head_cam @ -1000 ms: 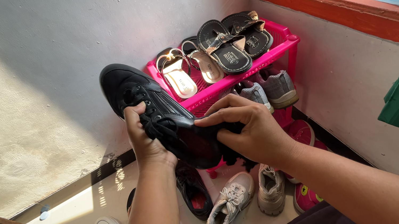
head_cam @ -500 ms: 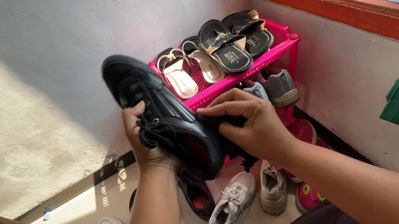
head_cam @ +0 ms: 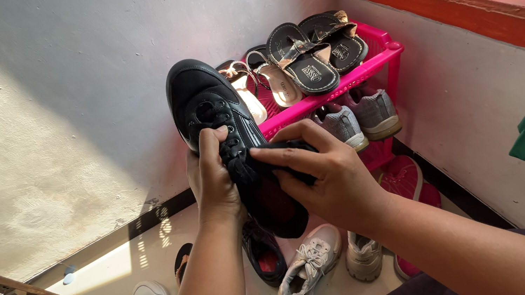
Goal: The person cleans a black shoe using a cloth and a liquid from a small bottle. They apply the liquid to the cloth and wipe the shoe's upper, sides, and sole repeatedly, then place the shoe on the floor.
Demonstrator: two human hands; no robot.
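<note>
A black shoe [head_cam: 226, 139] was held up between both hands, toe away. The left hand [head_cam: 211, 177] was clamped on its laces; the right hand [head_cam: 324, 176] pressed a dark cloth [head_cam: 292, 153] against its side. Firm bracing would likely steady the rubbing. A pink rack [head_cam: 363, 70] stood beyond the hands.

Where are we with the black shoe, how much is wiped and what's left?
In hand: the left hand grips the black shoe at its laces while the right hand presses a dark cloth against its side. Done: the toe cap looks clean and shiny. Left: the heel end, hidden behind the hands, can't be judged; its likely mate, another black shoe, lies on the floor below, untouched.
</note>
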